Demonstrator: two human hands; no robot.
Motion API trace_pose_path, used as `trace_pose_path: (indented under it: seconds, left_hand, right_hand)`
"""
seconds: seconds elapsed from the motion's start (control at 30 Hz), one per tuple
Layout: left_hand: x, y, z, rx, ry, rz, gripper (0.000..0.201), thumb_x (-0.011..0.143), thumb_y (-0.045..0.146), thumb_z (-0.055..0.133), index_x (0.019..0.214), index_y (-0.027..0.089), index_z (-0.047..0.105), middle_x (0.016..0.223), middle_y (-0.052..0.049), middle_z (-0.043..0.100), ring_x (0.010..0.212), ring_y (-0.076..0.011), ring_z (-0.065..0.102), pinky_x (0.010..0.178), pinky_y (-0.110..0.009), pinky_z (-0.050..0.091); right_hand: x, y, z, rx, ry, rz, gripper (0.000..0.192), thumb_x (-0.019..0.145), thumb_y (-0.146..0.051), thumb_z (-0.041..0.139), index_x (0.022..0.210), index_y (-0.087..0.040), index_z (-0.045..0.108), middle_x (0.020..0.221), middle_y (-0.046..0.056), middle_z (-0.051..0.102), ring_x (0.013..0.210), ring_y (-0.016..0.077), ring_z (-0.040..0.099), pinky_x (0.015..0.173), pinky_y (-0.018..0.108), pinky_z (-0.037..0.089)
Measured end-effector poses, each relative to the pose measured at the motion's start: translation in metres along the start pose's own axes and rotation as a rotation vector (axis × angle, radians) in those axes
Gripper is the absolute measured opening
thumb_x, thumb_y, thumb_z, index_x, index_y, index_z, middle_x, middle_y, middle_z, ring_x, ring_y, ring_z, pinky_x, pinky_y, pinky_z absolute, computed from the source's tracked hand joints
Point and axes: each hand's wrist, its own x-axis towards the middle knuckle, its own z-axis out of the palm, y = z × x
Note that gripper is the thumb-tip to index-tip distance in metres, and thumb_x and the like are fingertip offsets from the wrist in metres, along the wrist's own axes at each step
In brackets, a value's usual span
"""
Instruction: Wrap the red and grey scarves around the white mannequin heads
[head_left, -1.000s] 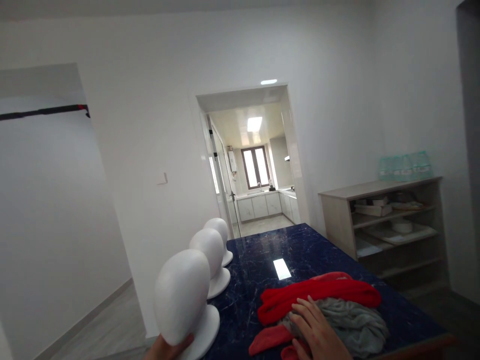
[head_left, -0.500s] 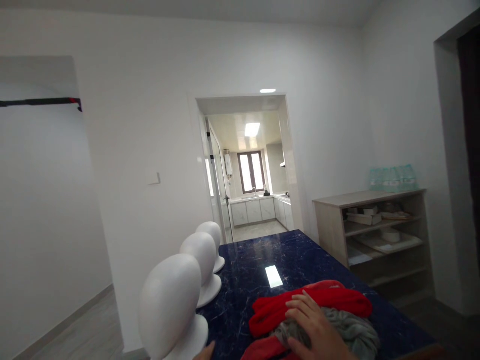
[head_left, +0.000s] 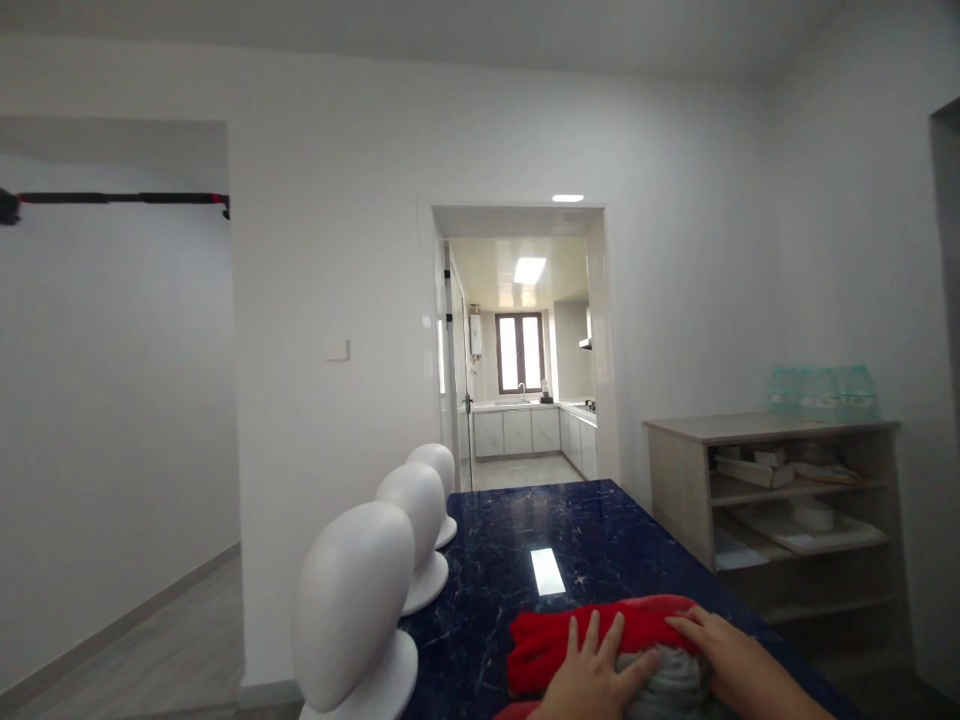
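Note:
A bundle of bright red cloth (head_left: 547,650) lies on the near part of the dark blue table, with grey cloth (head_left: 664,690) bunched beside it. My left hand (head_left: 596,675) rests on the red cloth, fingers spread and thumb stretched toward the grey part. On the bundle's right side lies my right hand (head_left: 739,665), its fingers extended over the red cloth's edge; the thumb is hidden. The bottom edge of the picture cuts off part of the cloth.
Three white egg-shaped head forms (head_left: 352,605) on round bases line the left edge of the blue marbled table (head_left: 495,540). A wooden shelf unit (head_left: 675,470) stands at right, topped with bottles (head_left: 821,392). Beyond, a doorway opens onto a kitchen (head_left: 517,430).
My left hand has come from beside the nearest head form onto the red cloth. My right hand has shifted to the bundle's right side. The view has turned slightly left and levelled.

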Motion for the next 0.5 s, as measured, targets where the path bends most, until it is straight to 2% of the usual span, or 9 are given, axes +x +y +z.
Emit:
trace_pose_path:
  seconds: [0.07,0.1,0.17,0.23,0.27,0.33,0.4,0.43,0.5]
  left_hand:
    - [0.014,-0.001,-0.002,0.046,-0.028,0.042,0.070,0.095,0.052,0.064,0.160,0.054,0.038,0.178,-0.009,0.022,0.154,-0.0575,0.032,0.114,-0.086,0.029]
    - [0.020,-0.004,-0.004,0.079,-0.031,0.027,0.070,0.094,0.053,0.065,0.160,0.051,0.041,0.176,-0.013,0.027,0.148,-0.0580,0.040,0.110,-0.083,0.036]
    - [0.030,-0.010,-0.010,0.153,-0.009,-0.034,0.066,0.095,0.051,0.062,0.159,0.045,0.046,0.168,-0.020,0.039,0.136,-0.0560,0.053,0.102,-0.078,0.045]
    - [0.040,-0.020,-0.022,0.218,0.020,-0.101,0.060,0.097,0.044,0.058,0.157,0.041,0.051,0.155,-0.023,0.053,0.128,-0.0511,0.060,0.098,-0.071,0.049]
    - [0.044,-0.026,-0.029,0.239,0.020,-0.145,0.060,0.096,0.042,0.062,0.155,0.039,0.053,0.149,-0.023,0.058,0.126,-0.0488,0.061,0.098,-0.068,0.050]
    - [0.053,-0.039,-0.048,0.263,0.006,-0.301,0.068,0.083,0.037,0.082,0.148,0.035,0.060,0.139,-0.019,0.064,0.123,-0.0439,0.063,0.102,-0.060,0.052]
    - [0.059,-0.053,-0.069,0.280,0.000,-0.499,0.078,0.068,0.035,0.097,0.139,0.029,0.065,0.137,-0.014,0.066,0.121,-0.0380,0.065,0.104,-0.052,0.054]
    - [0.060,-0.060,-0.079,0.292,0.015,-0.569,0.072,0.073,0.037,0.095,0.137,0.026,0.065,0.137,-0.013,0.065,0.120,-0.0345,0.066,0.103,-0.050,0.055]
    - [0.060,-0.074,-0.097,0.319,0.069,-0.652,0.051,0.092,0.041,0.080,0.135,0.021,0.064,0.137,-0.011,0.065,0.119,-0.0285,0.067,0.100,-0.048,0.059]
  right_hand:
    - [0.011,-0.004,0.001,0.113,-0.087,-0.015,0.079,0.070,-0.009,0.049,0.141,-0.034,0.070,0.147,0.006,0.067,0.132,0.0244,0.067,0.107,0.034,0.056]
    - [0.014,-0.004,0.001,0.142,-0.076,-0.015,0.078,0.073,-0.011,0.050,0.147,-0.031,0.066,0.153,0.007,0.063,0.138,0.0249,0.063,0.113,0.036,0.052]
    - [0.016,0.002,0.002,0.146,0.007,-0.005,0.071,0.082,-0.020,0.056,0.152,-0.028,0.060,0.160,0.008,0.055,0.146,0.0281,0.054,0.123,0.042,0.044]
    - [0.014,0.014,0.004,0.117,0.131,0.031,0.060,0.091,-0.035,0.060,0.151,-0.027,0.061,0.159,0.009,0.055,0.147,0.0315,0.052,0.125,0.048,0.042]
    - [0.012,0.021,0.006,0.103,0.195,0.056,0.056,0.094,-0.041,0.060,0.148,-0.026,0.063,0.157,0.010,0.057,0.146,0.0327,0.053,0.124,0.050,0.042]
    - [0.010,0.030,0.010,0.083,0.290,0.099,0.051,0.098,-0.048,0.056,0.142,-0.024,0.066,0.148,0.012,0.063,0.140,0.0334,0.057,0.121,0.052,0.045]
    - [0.011,0.034,0.013,0.073,0.317,0.108,0.047,0.100,-0.048,0.054,0.137,-0.022,0.066,0.141,0.012,0.067,0.134,0.0323,0.061,0.118,0.052,0.047]
    - [0.011,0.034,0.015,0.067,0.310,0.104,0.045,0.100,-0.047,0.054,0.136,-0.023,0.066,0.138,0.012,0.068,0.132,0.0315,0.062,0.117,0.051,0.048]
    - [0.013,0.032,0.018,0.053,0.280,0.097,0.042,0.100,-0.045,0.055,0.135,-0.023,0.066,0.137,0.011,0.069,0.129,0.0305,0.064,0.116,0.050,0.049]
